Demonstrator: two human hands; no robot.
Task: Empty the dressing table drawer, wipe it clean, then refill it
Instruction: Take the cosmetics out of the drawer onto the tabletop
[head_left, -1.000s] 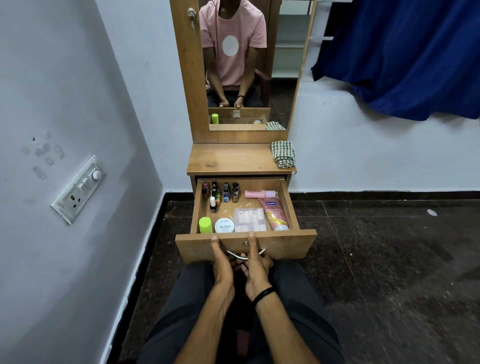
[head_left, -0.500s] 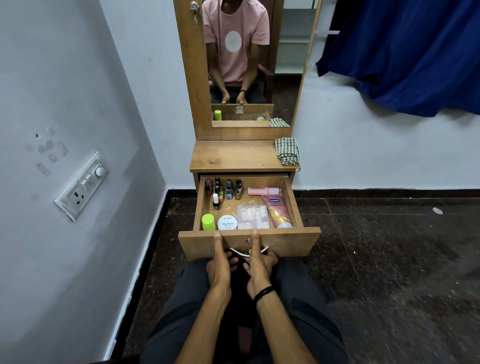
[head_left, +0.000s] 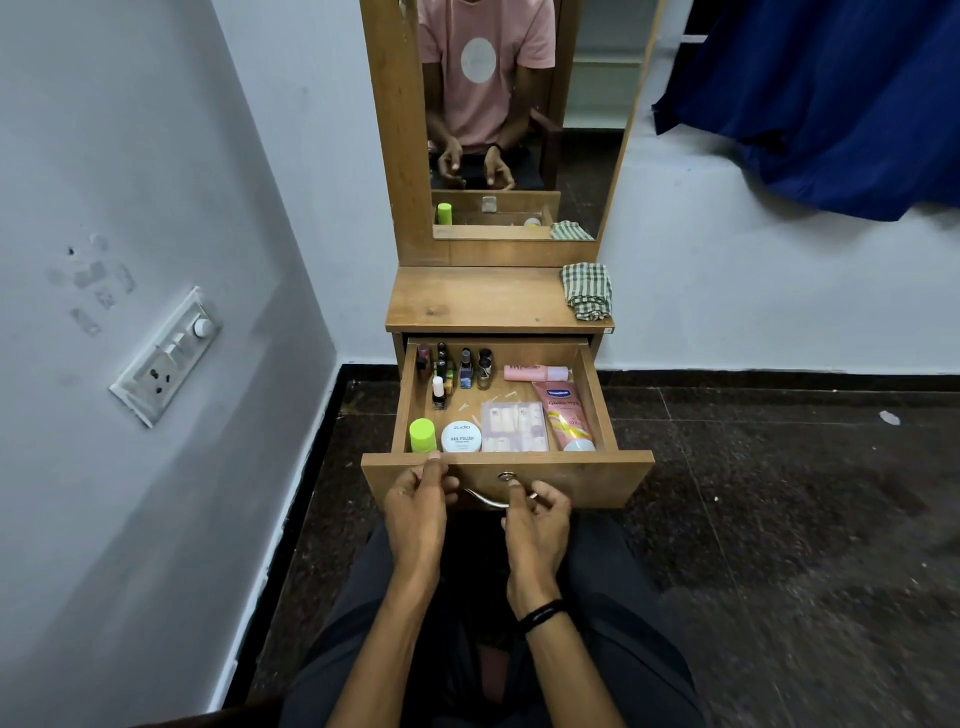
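On the left wall we see a switch panel. Our left hand is loosely curled and holds nothing, its thumb at the top edge of the drawer front. The drawer stands pulled out below the desk, full: a green-capped bottle in the near left corner, nail polish bottles along the back, then a white jar, a clear box of nail tips, a pink tube and a pink bottle. Our right hand hovers at the metal handle, fingers relaxed, gripping nothing. A checked cloth lies on the desk's right end; a blue curtain hangs far right.
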